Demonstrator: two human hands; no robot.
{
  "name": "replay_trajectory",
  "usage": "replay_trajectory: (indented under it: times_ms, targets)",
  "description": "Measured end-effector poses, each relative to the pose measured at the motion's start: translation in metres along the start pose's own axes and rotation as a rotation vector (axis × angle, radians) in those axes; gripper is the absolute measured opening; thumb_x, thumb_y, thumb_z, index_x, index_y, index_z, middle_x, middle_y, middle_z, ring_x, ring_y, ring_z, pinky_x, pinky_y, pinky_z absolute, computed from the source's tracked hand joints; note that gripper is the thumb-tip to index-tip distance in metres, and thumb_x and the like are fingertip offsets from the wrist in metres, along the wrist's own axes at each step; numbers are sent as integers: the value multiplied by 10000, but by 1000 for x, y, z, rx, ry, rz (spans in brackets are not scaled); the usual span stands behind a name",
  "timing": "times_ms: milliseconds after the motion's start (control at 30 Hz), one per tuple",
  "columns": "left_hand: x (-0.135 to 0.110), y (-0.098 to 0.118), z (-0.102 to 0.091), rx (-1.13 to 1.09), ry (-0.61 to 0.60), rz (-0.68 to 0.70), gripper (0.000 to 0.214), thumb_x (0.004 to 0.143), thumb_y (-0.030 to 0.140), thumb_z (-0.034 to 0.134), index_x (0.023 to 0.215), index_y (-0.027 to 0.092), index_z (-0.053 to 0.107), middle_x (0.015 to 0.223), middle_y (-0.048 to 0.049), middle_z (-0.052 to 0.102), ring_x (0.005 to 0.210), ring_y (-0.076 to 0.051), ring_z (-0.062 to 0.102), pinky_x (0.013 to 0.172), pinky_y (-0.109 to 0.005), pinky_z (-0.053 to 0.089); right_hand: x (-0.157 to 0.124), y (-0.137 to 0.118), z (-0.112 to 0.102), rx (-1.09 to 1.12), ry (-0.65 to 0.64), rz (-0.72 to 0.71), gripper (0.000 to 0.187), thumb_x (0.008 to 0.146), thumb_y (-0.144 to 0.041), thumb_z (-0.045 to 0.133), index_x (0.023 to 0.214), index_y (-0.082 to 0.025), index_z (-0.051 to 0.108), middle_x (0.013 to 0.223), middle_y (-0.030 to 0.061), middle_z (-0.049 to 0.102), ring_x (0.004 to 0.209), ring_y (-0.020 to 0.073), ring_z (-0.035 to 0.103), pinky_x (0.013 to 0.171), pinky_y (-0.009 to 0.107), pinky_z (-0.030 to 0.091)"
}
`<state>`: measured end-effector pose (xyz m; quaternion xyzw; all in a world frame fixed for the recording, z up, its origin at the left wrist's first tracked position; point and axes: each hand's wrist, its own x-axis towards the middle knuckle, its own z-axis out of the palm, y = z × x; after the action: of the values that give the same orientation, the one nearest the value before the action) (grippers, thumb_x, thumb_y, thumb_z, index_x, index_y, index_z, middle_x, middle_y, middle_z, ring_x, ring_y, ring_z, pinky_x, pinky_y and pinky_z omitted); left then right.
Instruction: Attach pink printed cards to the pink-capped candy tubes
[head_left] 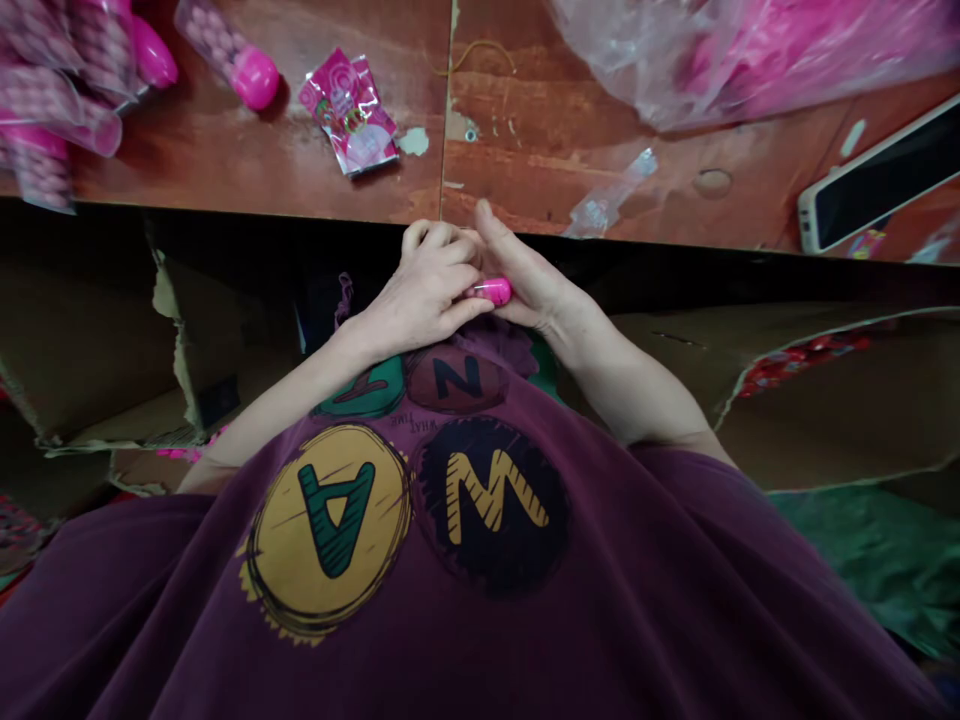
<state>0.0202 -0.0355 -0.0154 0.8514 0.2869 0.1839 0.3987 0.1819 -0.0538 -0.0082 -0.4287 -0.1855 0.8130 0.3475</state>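
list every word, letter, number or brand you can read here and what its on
"A": yellow circle on the shirt, upside down
"N": maroon circle on the shirt
"W" or "M", unclear which: dark circle on the shirt
"WHAT TIME": small, upside down, on the shirt
Unreadable: creased letter in the green circle; blurred print on the pink packet
No readable text: held pink-capped tube

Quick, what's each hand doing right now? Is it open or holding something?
Left hand: closed, holding the small pink-ended tube.
Right hand: beside the tube's pink end; can't tell if it's gripping.
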Motion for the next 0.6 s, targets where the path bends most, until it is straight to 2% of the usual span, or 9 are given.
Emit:
replay_trajectory:
  times_ms: [67, 133, 267, 400, 600]
  targets:
    - [-2, -4, 3, -19, -14, -12, 510, 1038, 613, 556, 777, 208, 722, 963, -97, 676, 1134, -344, 554, 1120, -648, 312, -1, 5, -1, 76, -88, -7, 543, 1055, -700, 495, 979, -194, 678, 735, -65, 577, 588, 40, 495, 523, 155, 378]
    - [-4, -6, 5, -58, -27, -30, 493, 1022, 601, 590, 754, 204, 708, 928, -90, 662, 1114, -340, 549, 1123, -649, 306, -1, 11, 0, 99, -83, 0, 585, 1051, -728, 473, 954, -187, 671, 711, -66, 553, 579, 37, 490, 510, 145, 361]
    - [-7, -4, 8, -197, -31, -91, 436, 978, 555, 677, 716, 206, 696, 836, -69, 626, 1076, -324, 542, 1118, -621, 307, 1, 26, 1, 96, 30, 34, 692, 1000, -847, 401, 865, -213, 646, 617, -61, 519, 551, 68, 494, 507, 182, 414]
    - [-10, -3, 13, -269, -35, -157, 356, 911, 487, 755, 689, 217, 685, 786, -58, 611, 1041, -319, 538, 1112, -602, 323, 3, 43, 3, 110, 166, 41, 672, 957, -879, 449, 827, -239, 611, 608, -55, 526, 617, 107, 597, 567, 226, 518]
    - [-16, -3, 20, -254, -99, -198, 282, 874, 349, 774, 669, 209, 640, 783, -57, 603, 1020, -320, 546, 1106, -611, 344, 3, 61, 5, 192, 230, 33, 618, 948, -840, 546, 798, -241, 578, 617, -41, 470, 584, 110, 515, 506, 227, 485]
